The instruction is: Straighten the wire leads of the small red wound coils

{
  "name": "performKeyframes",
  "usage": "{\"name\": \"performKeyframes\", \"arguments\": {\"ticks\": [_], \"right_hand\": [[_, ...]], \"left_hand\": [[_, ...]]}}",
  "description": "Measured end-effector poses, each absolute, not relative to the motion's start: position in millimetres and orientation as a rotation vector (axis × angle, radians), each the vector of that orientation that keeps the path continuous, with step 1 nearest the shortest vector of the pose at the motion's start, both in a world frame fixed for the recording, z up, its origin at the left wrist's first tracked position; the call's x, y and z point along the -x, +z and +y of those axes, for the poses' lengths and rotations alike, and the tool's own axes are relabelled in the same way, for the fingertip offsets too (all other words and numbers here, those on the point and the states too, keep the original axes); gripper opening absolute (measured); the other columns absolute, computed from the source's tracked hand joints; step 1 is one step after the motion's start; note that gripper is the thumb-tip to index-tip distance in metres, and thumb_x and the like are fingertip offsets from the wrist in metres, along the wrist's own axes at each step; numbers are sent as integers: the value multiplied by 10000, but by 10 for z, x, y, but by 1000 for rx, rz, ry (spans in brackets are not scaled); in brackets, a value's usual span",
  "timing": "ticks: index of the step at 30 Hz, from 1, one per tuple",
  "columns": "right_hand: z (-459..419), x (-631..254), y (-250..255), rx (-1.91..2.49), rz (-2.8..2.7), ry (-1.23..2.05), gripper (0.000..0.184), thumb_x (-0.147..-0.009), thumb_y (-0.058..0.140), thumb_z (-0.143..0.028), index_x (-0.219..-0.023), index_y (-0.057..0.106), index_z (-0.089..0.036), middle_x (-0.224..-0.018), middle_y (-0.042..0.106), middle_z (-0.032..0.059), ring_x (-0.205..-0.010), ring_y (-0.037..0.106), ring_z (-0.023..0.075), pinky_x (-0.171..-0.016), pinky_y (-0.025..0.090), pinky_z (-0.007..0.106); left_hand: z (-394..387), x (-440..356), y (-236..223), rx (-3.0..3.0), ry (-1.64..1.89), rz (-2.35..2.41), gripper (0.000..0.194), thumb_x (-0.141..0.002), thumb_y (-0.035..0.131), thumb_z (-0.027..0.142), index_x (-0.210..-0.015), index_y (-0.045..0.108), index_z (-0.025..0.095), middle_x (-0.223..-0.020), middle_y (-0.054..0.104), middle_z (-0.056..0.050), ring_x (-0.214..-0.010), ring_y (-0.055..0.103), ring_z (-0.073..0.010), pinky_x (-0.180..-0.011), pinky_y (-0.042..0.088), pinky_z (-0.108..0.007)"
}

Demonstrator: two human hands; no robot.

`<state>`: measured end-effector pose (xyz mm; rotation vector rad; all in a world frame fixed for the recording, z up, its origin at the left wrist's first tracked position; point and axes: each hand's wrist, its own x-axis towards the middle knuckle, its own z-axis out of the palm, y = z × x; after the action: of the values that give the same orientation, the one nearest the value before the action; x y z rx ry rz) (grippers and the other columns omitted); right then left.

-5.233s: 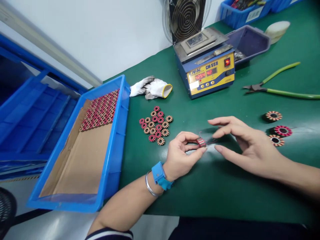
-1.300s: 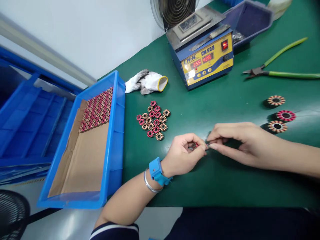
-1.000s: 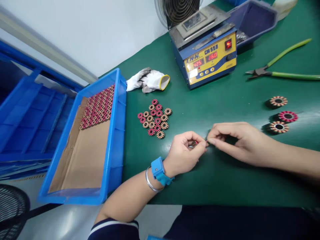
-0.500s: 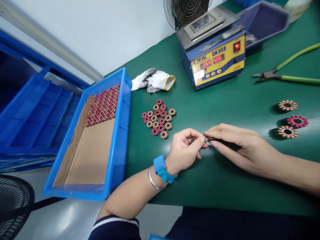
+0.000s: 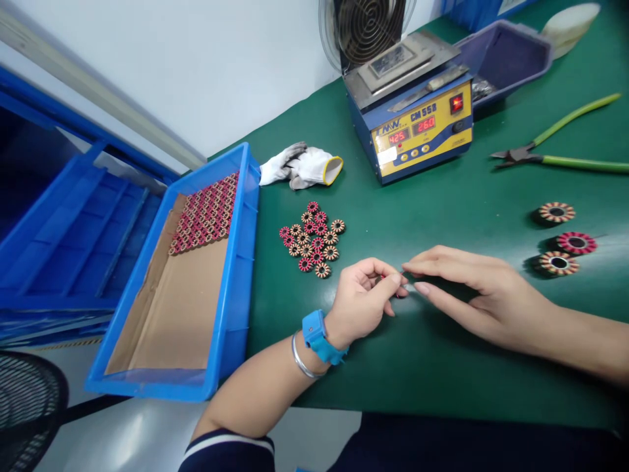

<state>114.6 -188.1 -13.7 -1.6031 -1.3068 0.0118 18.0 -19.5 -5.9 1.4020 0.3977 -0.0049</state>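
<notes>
While my left hand [image 5: 361, 300] grips 1 mostly hidden red part [image 5: 384, 277], my right hand [image 5: 484, 298] is open just beside it.

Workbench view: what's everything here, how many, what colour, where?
Workbench: 1, green, centre
Crate: 1, blue, left
Cardboard: 1 lining, brown, in crate
Packed rings: many, red/copper, in crate
Clustered rings: dozen-plus, red/copper, centre
Separate rings: 3, red/copper, right
Gloves: pair, white/grey, beyond cluster
Machine: 1, blue/yellow, far centre
Knife-like tool: 1, greyish, on machine
Fan: 1, black, behind machine
Grille: 1, black, lower left
Bin: 1, purple, beside machine
Pliers: 1, green-handled, right
Lump: 1, whitish, upper right
Racks: several, blue, left
Wristband: 1, blue, left wrist
Left hand: 1, bare, holding red part
Right hand: 1, bare, nearby
</notes>
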Motion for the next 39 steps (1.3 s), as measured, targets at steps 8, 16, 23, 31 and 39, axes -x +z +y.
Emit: {"name": "performKeyframes", "arguments": {"ticks": [8,16,23,31,39], "right_hand": [[-1898,-1144,-174,1619,-1286,75,300,-954,600,-112,-1215,702,-221,-1017,749,60,-885,729,162,-770,602,249],[-1887,-1142,-176,1603,-1283,93,341,-942,603,-106,-1233,713,-247,-1015,759,48,-882,738,160,-772,605,237],[-1906,-1136,-177,1611,-1310,57,332,-949,595,-104,-1234,697,-241,-995,749,54,-860,728,169,-748,593,258],[-1936,-1126,-192,1670,-1388,-99,300,-966,585,-117,-1239,661,-219,-1021,740,61,-866,713,177,-731,562,299],[-1917,-1149,-170,1645,-1368,-65,301,-953,589,-107,-1207,700,-223,-984,742,63,-844,716,178,-754,580,272]], "left_hand": [[-202,-191,-58,-1370,6,408,373,-747,796,446,-778,627,115,-769,667,-72,-651,629,-121,-424,491,-150],[-211,-194,-64,-1362,20,408,394,-747,807,463,-772,622,116,-760,652,-57,-645,616,-112,-425,489,-150],[-211,-181,-60,-1377,33,429,413,-746,809,485,-779,617,121,-765,653,-60,-654,624,-119,-420,472,-149],[-188,-178,-35,-1415,-24,393,409,-769,788,490,-767,611,121,-723,656,-51,-543,565,-80,-417,450,-158],[-182,-179,11,-1449,-74,399,372,-773,766,457,-764,616,117,-692,662,-48,-471,524,-60,-402,423,-161]]}}
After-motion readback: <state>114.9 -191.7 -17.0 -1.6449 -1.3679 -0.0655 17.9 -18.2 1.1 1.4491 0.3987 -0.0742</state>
